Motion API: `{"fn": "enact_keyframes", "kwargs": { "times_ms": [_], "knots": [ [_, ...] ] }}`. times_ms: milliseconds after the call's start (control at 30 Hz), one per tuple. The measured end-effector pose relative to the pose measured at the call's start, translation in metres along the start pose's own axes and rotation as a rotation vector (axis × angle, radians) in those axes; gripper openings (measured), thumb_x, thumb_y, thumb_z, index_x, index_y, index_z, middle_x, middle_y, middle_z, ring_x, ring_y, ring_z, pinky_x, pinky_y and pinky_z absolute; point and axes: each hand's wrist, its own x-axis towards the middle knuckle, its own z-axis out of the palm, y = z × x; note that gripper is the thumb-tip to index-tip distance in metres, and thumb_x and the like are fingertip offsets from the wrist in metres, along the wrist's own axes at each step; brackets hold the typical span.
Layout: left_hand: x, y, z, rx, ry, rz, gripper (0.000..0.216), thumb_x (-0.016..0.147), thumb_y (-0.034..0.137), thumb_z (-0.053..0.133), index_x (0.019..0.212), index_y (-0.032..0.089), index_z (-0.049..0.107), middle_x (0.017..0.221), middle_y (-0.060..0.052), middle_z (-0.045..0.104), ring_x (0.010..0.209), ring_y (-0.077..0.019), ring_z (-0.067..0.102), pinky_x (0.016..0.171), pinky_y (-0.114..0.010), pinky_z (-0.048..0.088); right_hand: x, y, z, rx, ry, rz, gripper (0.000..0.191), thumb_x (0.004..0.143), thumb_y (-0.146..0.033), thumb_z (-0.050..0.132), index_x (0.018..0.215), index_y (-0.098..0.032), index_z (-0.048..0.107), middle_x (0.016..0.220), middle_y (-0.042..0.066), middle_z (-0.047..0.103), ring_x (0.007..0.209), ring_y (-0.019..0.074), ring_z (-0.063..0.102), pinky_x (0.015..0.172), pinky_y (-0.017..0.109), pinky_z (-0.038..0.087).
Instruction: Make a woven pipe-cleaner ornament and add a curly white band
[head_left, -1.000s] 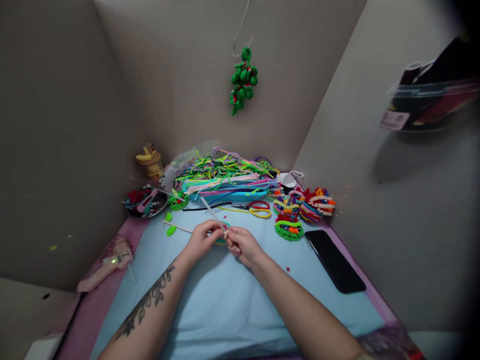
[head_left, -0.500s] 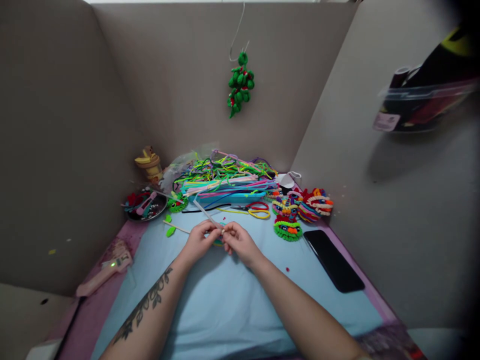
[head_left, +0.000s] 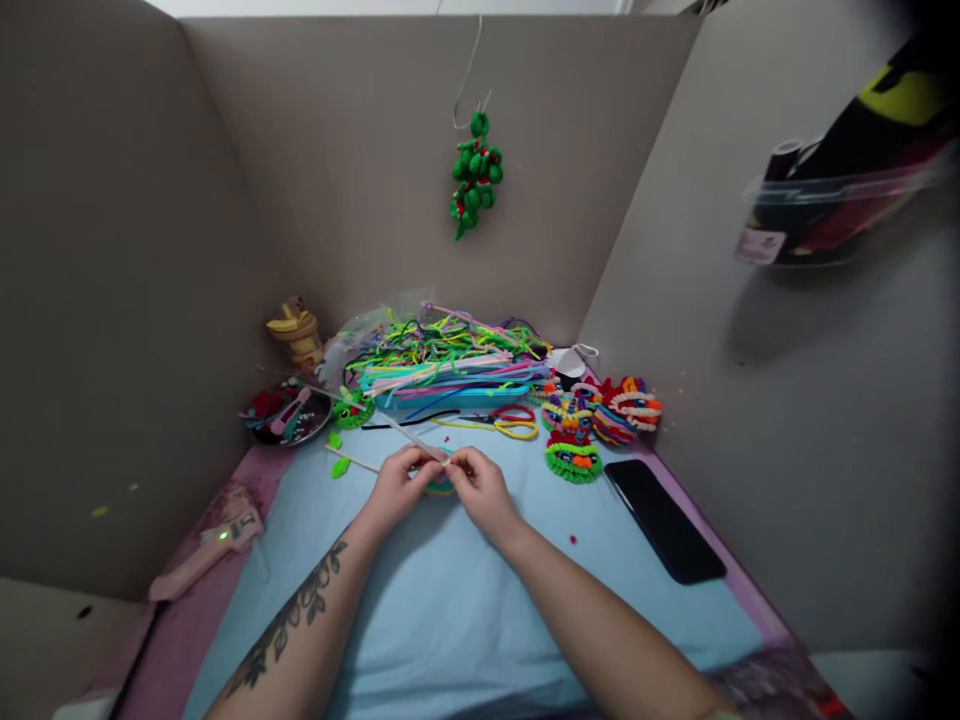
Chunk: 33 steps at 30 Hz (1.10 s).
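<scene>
Both my hands meet at the middle of a light blue mat (head_left: 450,600). My left hand (head_left: 397,485) is closed, pinching a pale white pipe cleaner (head_left: 401,432) that slants up and to the left. My right hand (head_left: 484,490) is closed too, pinching the same pipe cleaner at its near end. A small teal and orange coiled piece (head_left: 439,487) lies on the mat just under my fingers, partly hidden.
A heap of coloured pipe cleaners (head_left: 450,360) lies at the back. Red and yellow scissors (head_left: 517,420), coiled pipe-cleaner figures (head_left: 600,420), a black phone (head_left: 664,520), a pink glue gun (head_left: 206,550), a dish of bits (head_left: 289,415) surround the mat. A green ornament (head_left: 472,175) hangs above.
The pipe cleaner's free end has dropped lower and further left. My hands stay together in nearly the same spot; the camera has tilted slightly.
</scene>
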Motion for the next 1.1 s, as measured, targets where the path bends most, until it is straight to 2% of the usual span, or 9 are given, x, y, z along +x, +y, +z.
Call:
{"fn": "enact_keyframes", "kwargs": {
  "times_ms": [167, 333, 500, 667, 867, 933, 1000, 1100],
  "knots": [
    [-0.0004, -0.0002, 0.0008, -0.007, -0.010, -0.012, 0.016, 0.079, 0.029, 0.061, 0.071, 0.016, 0.066, 0.083, -0.007, 0.071, 0.081, -0.0192, 0.065, 0.075, -0.029, 0.049, 0.0018, 0.0009, -0.0002, 0.115, -0.016, 0.074, 0.018, 0.081, -0.033, 0.056, 0.072, -0.018, 0.054, 0.065, -0.003, 0.051, 0.061, 0.0116, 0.046, 0.058, 0.023, 0.037],
    [-0.0004, -0.0004, 0.0023, -0.009, -0.003, -0.037, 0.015, 0.077, 0.028, 0.062, 0.070, 0.015, 0.066, 0.078, -0.006, 0.069, 0.076, -0.0186, 0.063, 0.071, -0.029, 0.048, 0.0039, -0.0010, 0.0004, 0.242, -0.071, 0.185, 0.024, 0.078, -0.038, 0.056, 0.066, -0.019, 0.049, 0.053, -0.007, 0.041, 0.048, 0.0087, 0.035, 0.047, 0.021, 0.028],
    [-0.0013, -0.0016, 0.0032, -0.036, -0.009, -0.073, 0.013, 0.075, 0.027, 0.065, 0.072, 0.014, 0.068, 0.074, -0.005, 0.069, 0.071, -0.0175, 0.063, 0.067, -0.027, 0.048, 0.0038, -0.0034, 0.0007, 0.312, -0.136, 0.275, 0.024, 0.075, -0.040, 0.055, 0.065, -0.020, 0.048, 0.050, -0.007, 0.042, 0.040, 0.0069, 0.030, 0.041, 0.021, 0.024],
    [-0.0019, -0.0020, 0.0032, -0.081, -0.029, -0.091, 0.013, 0.073, 0.026, 0.066, 0.073, 0.014, 0.068, 0.071, -0.004, 0.069, 0.067, -0.0167, 0.063, 0.064, -0.026, 0.049, 0.0046, -0.0032, -0.0009, 0.290, -0.180, 0.280, 0.023, 0.075, -0.037, 0.053, 0.060, -0.019, 0.048, 0.046, -0.007, 0.041, 0.040, 0.0067, 0.029, 0.042, 0.020, 0.023],
    [-0.0002, 0.0010, -0.0002, -0.107, -0.049, -0.011, 0.011, 0.072, 0.024, 0.068, 0.078, 0.016, 0.071, 0.083, -0.006, 0.070, 0.082, -0.0186, 0.063, 0.078, -0.029, 0.049, 0.0049, 0.0001, -0.0028, 0.239, -0.243, 0.258, 0.032, 0.079, -0.040, 0.052, 0.055, -0.019, 0.047, 0.043, -0.006, 0.042, 0.039, 0.0070, 0.031, 0.041, 0.021, 0.024],
    [0.0006, 0.0014, -0.0019, -0.093, -0.058, 0.026, 0.009, 0.074, 0.023, 0.066, 0.074, 0.016, 0.071, 0.082, -0.005, 0.069, 0.082, -0.0185, 0.062, 0.079, -0.029, 0.048, 0.0037, -0.0006, -0.0021, 0.225, -0.243, 0.257, 0.030, 0.081, -0.041, 0.050, 0.061, -0.019, 0.051, 0.046, -0.006, 0.045, 0.038, 0.0073, 0.033, 0.040, 0.021, 0.025],
    [0.0011, 0.0007, -0.0033, -0.080, -0.041, 0.024, 0.009, 0.076, 0.023, 0.065, 0.073, 0.016, 0.070, 0.079, -0.005, 0.068, 0.079, -0.0179, 0.062, 0.077, -0.029, 0.048, 0.0014, -0.0020, -0.0005, 0.214, -0.211, 0.244, 0.022, 0.082, -0.039, 0.050, 0.077, -0.018, 0.055, 0.052, -0.005, 0.049, 0.041, 0.0081, 0.039, 0.042, 0.021, 0.029],
    [0.0016, -0.0016, -0.0047, -0.073, 0.019, 0.001, 0.011, 0.077, 0.025, 0.064, 0.073, 0.015, 0.068, 0.078, -0.005, 0.066, 0.078, -0.0177, 0.061, 0.074, -0.028, 0.048, -0.0028, -0.0042, 0.0020, 0.135, -0.098, 0.105, 0.022, 0.082, -0.033, 0.054, 0.100, -0.020, 0.052, 0.070, -0.002, 0.058, 0.056, 0.0106, 0.052, 0.052, 0.022, 0.040]
  ]
}}
